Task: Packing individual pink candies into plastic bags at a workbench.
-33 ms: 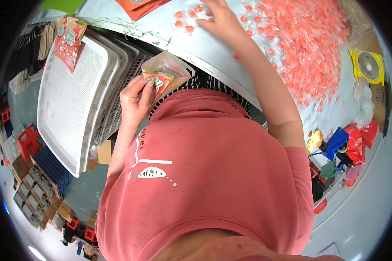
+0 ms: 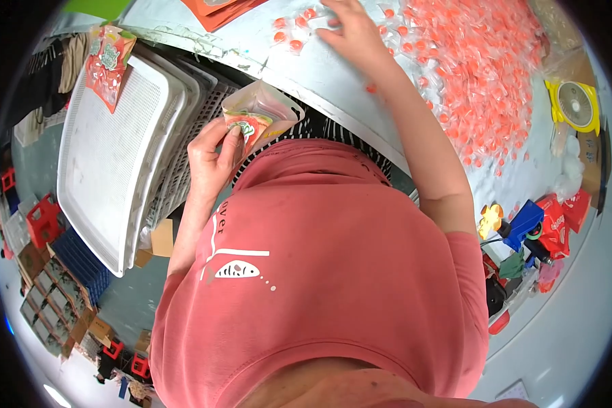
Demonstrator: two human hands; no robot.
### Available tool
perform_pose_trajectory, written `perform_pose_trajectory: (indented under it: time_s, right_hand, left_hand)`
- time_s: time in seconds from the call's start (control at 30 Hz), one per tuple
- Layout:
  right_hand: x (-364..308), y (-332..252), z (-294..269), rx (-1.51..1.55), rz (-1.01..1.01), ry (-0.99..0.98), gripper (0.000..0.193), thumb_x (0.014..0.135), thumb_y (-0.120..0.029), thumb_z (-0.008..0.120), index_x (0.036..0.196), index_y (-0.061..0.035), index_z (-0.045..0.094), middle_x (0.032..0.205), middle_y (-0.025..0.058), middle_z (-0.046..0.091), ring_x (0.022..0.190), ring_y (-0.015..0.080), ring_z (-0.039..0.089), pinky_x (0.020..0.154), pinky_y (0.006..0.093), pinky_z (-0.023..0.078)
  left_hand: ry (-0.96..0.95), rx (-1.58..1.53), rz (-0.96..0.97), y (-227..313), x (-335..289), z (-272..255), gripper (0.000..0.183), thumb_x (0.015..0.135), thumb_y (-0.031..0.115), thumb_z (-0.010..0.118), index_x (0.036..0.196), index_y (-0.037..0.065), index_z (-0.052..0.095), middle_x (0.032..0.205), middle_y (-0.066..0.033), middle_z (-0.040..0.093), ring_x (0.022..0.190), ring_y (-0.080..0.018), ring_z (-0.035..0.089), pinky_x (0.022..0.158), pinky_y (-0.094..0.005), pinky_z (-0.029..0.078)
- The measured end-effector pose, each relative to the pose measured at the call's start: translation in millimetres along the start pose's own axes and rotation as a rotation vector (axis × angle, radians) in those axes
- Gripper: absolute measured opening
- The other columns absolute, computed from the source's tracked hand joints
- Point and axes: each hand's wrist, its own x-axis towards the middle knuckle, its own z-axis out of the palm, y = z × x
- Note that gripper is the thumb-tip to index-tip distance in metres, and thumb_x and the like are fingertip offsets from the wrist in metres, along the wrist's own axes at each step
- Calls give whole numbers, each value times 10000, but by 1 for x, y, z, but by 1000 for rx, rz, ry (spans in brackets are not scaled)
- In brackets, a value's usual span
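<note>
My left hand [image 2: 213, 155] pinches the side of a small printed pouch [image 2: 255, 125] by thumb and fingers, just past the front of my shirt. The pouch's mouth gapes, showing a pale inner lining. My right hand [image 2: 358, 39] reaches over the table at the top edge, thumb and fingers apart, with no object visible in it. To its left lie several loose red candies [image 2: 296, 45] in clear wrappers. A large heap of the same wrapped candies [image 2: 486, 81] spreads to its right.
Stacked white perforated trays [image 2: 109, 156] stand at my left, with a filled red pouch [image 2: 109, 68] on the top corner. Orange-red flat packs [image 2: 217, 15] lie at the far table edge. A yellow fan [image 2: 574, 103] and a blue tool [image 2: 525, 223] are at the right.
My right hand has shifted slightly right, away from the small group of candies. The left hand and pouch are in the same place.
</note>
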Motion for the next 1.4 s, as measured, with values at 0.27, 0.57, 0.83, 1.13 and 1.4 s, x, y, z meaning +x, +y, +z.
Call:
perform_pose_trajectory:
  time_s: [0.27,0.57,0.83,1.13,1.4]
  right_hand:
    - [-43,-6,-32,-38,236,-1,348,854,-118,704,1193,-53,659,1154,122,580,925,191,658,818,293,554]
    - [-97,15,-68,70,329,288,190,887,-84,661,1060,-18,703,986,73,624,811,119,601,729,244,490]
    - [-83,15,-57,-425,-10,104,344,919,-114,610,1251,-24,613,1297,159,559,1197,286,527,992,443,472]
    - [3,-2,42,-405,-149,-65,604,911,-356,650,1437,-131,456,1495,213,378,1368,407,372,1079,567,320]
    - [28,15,78,-613,-164,-111,528,916,-398,624,1386,-178,526,1453,203,440,1375,428,359,1035,710,286]
  left_hand:
    - [-65,-33,13,4,2,13,133,888,-6,620,998,-20,693,963,-164,696,856,-283,678,769,-333,524]
    - [-50,47,-11,2,-1,22,80,881,-5,618,935,-18,676,799,-147,649,667,-266,648,608,-338,503]
    - [-113,379,113,5,-18,56,242,764,88,603,988,119,688,847,-109,663,737,-311,657,613,-403,536]
    - [159,182,48,18,-53,33,185,871,174,640,1035,106,695,922,-102,696,830,-327,668,683,-454,533]
    - [113,178,22,17,-47,25,202,874,136,622,1058,85,691,948,-112,697,862,-334,664,699,-447,536]
